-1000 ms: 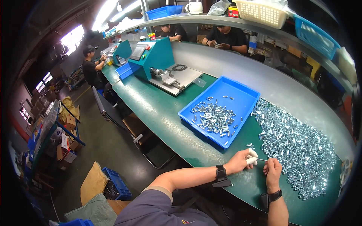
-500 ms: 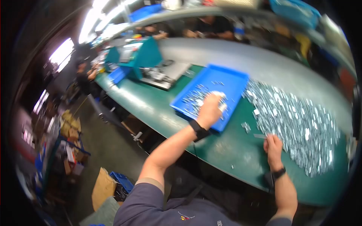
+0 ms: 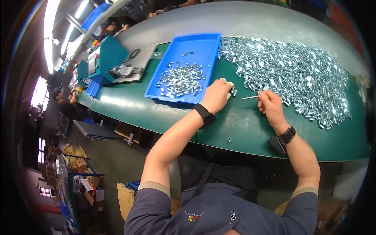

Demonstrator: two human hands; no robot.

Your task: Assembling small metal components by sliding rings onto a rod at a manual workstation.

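My left hand [image 3: 216, 95], with white coverings on its fingertips, is down on the green table just right of the blue tray. Its fingers are curled at a few small shiny metal parts [image 3: 234, 92]; what lies between them is hidden. Pinched between thumb and fingers of my right hand [image 3: 271, 105] is a thin, straight metal strip [image 3: 249, 97], pointing left toward those parts. The blue tray [image 3: 213, 49] holds many small metal parts [image 3: 182, 80], mostly in its near half. A large spread pile of similar metal parts [image 3: 293, 76] covers the table's right side.
Left of the tray stands a teal machine [image 3: 107, 56] with a metal base plate [image 3: 137, 66]. A single small part [image 3: 229, 140] lies near the green table's [image 3: 250, 135] front edge. Other people work at the far side and far left. Boxes [image 3: 92, 192] sit on a rack at left.
My left hand has moved out of the blue tray to the small parts right of it. My right hand keeps the metal strip. The whole view has shifted and turned.
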